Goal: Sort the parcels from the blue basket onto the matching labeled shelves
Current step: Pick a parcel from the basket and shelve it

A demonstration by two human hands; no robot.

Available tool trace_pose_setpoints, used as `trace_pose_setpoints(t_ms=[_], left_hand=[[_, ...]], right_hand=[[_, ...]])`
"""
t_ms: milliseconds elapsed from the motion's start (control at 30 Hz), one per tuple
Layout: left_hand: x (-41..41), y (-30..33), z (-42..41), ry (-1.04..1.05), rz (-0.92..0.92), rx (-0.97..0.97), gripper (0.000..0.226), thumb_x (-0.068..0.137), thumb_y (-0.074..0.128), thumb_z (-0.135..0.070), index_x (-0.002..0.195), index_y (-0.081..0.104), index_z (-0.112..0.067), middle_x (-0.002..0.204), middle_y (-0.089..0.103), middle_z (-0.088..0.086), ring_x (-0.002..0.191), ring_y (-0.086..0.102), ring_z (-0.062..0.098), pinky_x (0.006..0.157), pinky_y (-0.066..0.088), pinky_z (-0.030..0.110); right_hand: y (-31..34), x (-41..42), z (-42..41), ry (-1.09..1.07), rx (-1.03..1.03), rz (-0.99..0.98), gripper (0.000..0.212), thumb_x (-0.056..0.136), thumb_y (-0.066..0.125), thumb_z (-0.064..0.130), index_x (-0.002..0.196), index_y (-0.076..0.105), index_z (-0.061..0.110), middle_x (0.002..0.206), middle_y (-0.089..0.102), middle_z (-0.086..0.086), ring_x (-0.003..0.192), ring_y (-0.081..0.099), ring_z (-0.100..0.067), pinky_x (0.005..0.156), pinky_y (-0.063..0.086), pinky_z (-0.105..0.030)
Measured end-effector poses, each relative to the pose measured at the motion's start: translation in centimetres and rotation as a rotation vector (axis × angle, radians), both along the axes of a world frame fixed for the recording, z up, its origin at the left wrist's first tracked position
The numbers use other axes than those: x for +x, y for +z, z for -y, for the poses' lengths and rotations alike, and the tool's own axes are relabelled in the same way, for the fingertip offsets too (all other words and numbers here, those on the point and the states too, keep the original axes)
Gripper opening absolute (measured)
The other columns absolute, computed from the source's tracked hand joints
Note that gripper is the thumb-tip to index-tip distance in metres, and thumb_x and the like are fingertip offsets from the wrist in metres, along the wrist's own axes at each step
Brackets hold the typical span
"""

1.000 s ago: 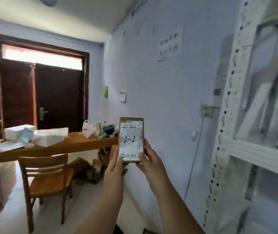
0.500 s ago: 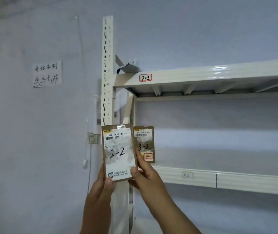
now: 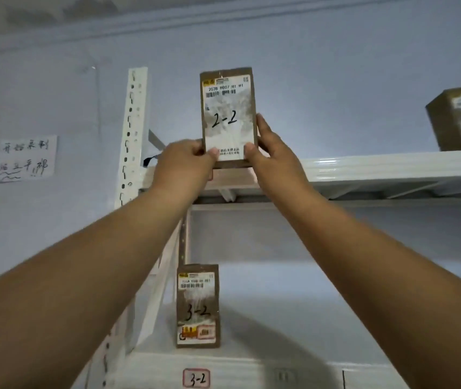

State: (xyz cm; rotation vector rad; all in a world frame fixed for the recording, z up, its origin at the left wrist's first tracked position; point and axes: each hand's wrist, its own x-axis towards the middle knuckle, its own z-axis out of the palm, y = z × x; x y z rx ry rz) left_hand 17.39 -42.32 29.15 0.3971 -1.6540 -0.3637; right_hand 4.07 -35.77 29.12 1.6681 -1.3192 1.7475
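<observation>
Holding the parcel marked 2-2 (image 3: 228,116) upright with both arms stretched up, the person has it at the left end of the upper shelf (image 3: 378,165), its long axis vertical and its label facing the camera. In the head view, the only one given, the left hand (image 3: 186,161) grips the parcel's lower left corner with the thumb curled over the front face, while the right hand (image 3: 268,148) clasps the lower right edge, thumb on the front and fingers running up the side. Its bottom edge sits about level with the shelf's front lip, so whether it already rests on the board or hangs just above cannot be told. Both hands are equally close, directly beneath the parcel, and the shelf surface lies farther away behind them; the coming move is likely a short push away and a release. Another box (image 3: 460,119) stands on the same shelf well to the right. Below, a parcel marked 3-2 (image 3: 198,306) stands upright on the lower shelf (image 3: 279,372) above its 3-2 tag (image 3: 196,378)
</observation>
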Motion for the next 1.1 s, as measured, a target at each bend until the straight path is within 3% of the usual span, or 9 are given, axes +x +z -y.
trace_pose_setpoints(t_ms=[167,367,500,567,733,833,933,1033,1100], left_hand=[[-2.2,8.6,2.6,0.368,0.184,-0.079,0.024,0.086,0.070,-0.028,0.102,0.072,-0.010,0.096,0.069,0.007,0.085,0.062,0.025,0.065,0.043,0.029],[-4.5,10.8,6.1,0.639,0.463,-0.058,0.030,0.085,0.074,-0.028,0.097,0.056,-0.008,0.089,0.057,0.010,0.085,0.054,0.026,0.073,0.043,0.033],[-5.0,10.5,7.5,0.717,0.611,-0.016,0.033,0.083,0.075,-0.033,0.098,0.055,-0.010,0.076,0.056,0.007,0.074,0.056,0.023,0.073,0.044,0.034],[-5.1,10.3,7.6,0.754,0.652,-0.039,0.031,0.085,0.073,-0.033,0.097,0.054,-0.011,0.075,0.053,0.006,0.083,0.056,0.025,0.076,0.045,0.034],[-5.2,10.2,7.3,0.851,0.710,-0.102,0.027,0.092,0.065,-0.027,0.111,0.057,-0.009,0.097,0.055,0.010,0.091,0.053,0.026,0.086,0.046,0.035],[-5.4,10.2,7.5,0.856,0.712,-0.125,0.023,0.095,0.057,-0.020,0.115,0.056,-0.007,0.083,0.050,0.008,0.088,0.050,0.025,0.078,0.044,0.032],[-5.0,10.1,7.6,0.838,0.610,-0.124,0.014,0.087,0.065,-0.020,0.093,0.058,-0.009,0.073,0.048,0.004,0.081,0.053,0.026,0.072,0.044,0.034],[-3.4,9.3,7.2,0.831,0.439,-0.132,0.017,0.082,0.060,-0.013,0.070,0.048,-0.013,0.071,0.048,0.004,0.077,0.051,0.028,0.087,0.047,0.042],[-1.7,8.4,6.7,0.879,0.337,-0.169,0.009,0.082,0.056,-0.014,0.074,0.052,-0.013,0.079,0.057,0.005,0.080,0.052,0.030,0.101,0.042,0.047]], right_hand=[[6.9,-2.8,4.2,-0.176,0.075,-0.126,0.057,0.101,0.041,0.028,0.153,0.018,0.032,0.145,0.051,0.001,0.124,0.055,-0.022,0.103,0.046,-0.041],[9.3,-4.4,8.1,-0.291,0.245,-0.252,0.056,0.098,0.045,0.023,0.149,0.023,0.025,0.134,0.057,-0.005,0.098,0.054,-0.019,0.079,0.041,-0.030],[9.8,-4.8,9.1,-0.404,0.328,-0.277,0.044,0.095,0.052,0.026,0.136,0.040,0.015,0.127,0.057,-0.006,0.097,0.050,-0.019,0.075,0.037,-0.030],[10.1,-4.6,9.0,-0.486,0.381,-0.281,0.043,0.094,0.054,0.026,0.133,0.044,0.010,0.124,0.057,-0.007,0.095,0.049,-0.020,0.075,0.036,-0.030],[10.3,-4.1,9.1,-0.561,0.482,-0.355,0.037,0.093,0.058,0.028,0.127,0.056,0.014,0.125,0.062,-0.008,0.094,0.051,-0.022,0.084,0.041,-0.029],[9.9,-3.8,8.6,-0.588,0.514,-0.365,0.036,0.097,0.054,0.028,0.130,0.055,0.012,0.130,0.059,-0.010,0.105,0.053,-0.024,0.087,0.037,-0.029],[9.5,-3.6,8.0,-0.574,0.530,-0.372,0.036,0.100,0.050,0.026,0.132,0.052,0.011,0.133,0.057,-0.011,0.115,0.053,-0.025,0.086,0.035,-0.028],[8.8,-3.4,8.0,-0.626,0.517,-0.341,0.046,0.102,0.041,0.027,0.142,0.039,0.006,0.141,0.050,-0.014,0.119,0.052,-0.026,0.090,0.038,-0.032],[8.0,-3.3,8.4,-0.745,0.460,-0.326,0.058,0.103,0.034,0.032,0.150,0.020,0.003,0.145,0.046,-0.015,0.124,0.051,-0.032,0.092,0.040,-0.039]])
